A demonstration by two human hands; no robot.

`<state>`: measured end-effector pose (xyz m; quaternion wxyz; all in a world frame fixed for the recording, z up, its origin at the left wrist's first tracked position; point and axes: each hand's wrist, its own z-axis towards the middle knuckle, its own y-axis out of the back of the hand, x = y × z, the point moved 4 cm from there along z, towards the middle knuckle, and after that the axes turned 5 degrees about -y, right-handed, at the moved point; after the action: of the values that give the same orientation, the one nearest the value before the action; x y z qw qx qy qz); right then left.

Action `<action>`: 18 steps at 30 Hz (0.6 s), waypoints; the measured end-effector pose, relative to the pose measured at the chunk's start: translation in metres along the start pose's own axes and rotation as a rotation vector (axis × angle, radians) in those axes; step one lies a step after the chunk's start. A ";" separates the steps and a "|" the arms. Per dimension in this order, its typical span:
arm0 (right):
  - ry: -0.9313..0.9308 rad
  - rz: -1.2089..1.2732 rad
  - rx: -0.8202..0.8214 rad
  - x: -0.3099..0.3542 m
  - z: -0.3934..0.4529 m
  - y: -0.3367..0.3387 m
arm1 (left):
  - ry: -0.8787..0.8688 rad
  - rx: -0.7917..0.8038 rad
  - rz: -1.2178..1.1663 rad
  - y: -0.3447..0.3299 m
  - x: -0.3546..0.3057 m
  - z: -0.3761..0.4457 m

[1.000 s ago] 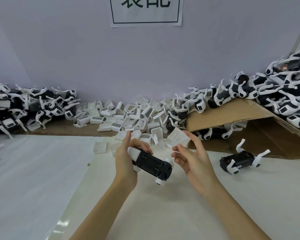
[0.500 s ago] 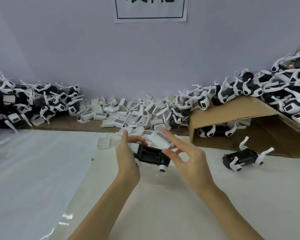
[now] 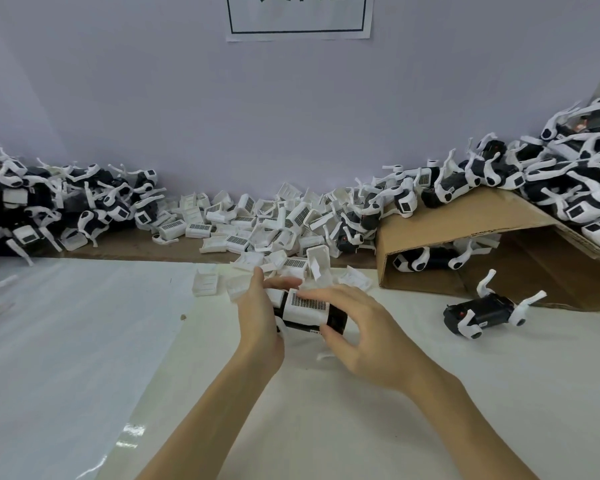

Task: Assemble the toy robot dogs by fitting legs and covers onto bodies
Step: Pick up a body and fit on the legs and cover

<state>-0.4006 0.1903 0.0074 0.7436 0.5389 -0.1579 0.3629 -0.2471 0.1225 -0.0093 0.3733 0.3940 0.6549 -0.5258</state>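
Both hands are holding one toy dog body with a white cover on it.

The left hand (image 3: 258, 322) is gripping the body (image 3: 335, 318) while the right hand (image 3: 361, 336) is pinching the cover (image 3: 307, 306), just in front of the loose cover pile (image 3: 267, 226).

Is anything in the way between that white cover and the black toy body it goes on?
Nothing visible does. The white cover already sits on the black body, with the left hand holding one end and the right hand curled over the other.
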 end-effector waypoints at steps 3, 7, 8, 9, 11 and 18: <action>0.062 -0.250 -0.098 0.010 -0.002 -0.012 | 0.080 0.064 -0.007 -0.003 0.006 -0.002; 0.058 -0.423 -0.222 0.014 0.002 -0.022 | 0.193 0.224 0.011 -0.006 0.005 0.000; 0.051 -0.419 -0.239 0.012 0.003 -0.020 | 0.198 0.253 0.028 -0.006 0.004 0.002; 0.042 -0.412 -0.244 0.009 0.004 -0.017 | 0.197 0.278 0.036 -0.006 0.004 0.004; 0.034 -0.416 -0.236 0.005 0.004 -0.011 | 0.193 0.345 0.058 -0.006 0.003 0.007; -0.042 -0.375 -0.365 -0.018 0.000 0.017 | -0.088 0.611 0.439 -0.014 0.003 0.008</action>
<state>-0.4249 0.1862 0.0081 0.8794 0.4229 -0.1335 0.1731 -0.2610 0.1135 -0.0078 0.3703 0.5951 0.3510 -0.6210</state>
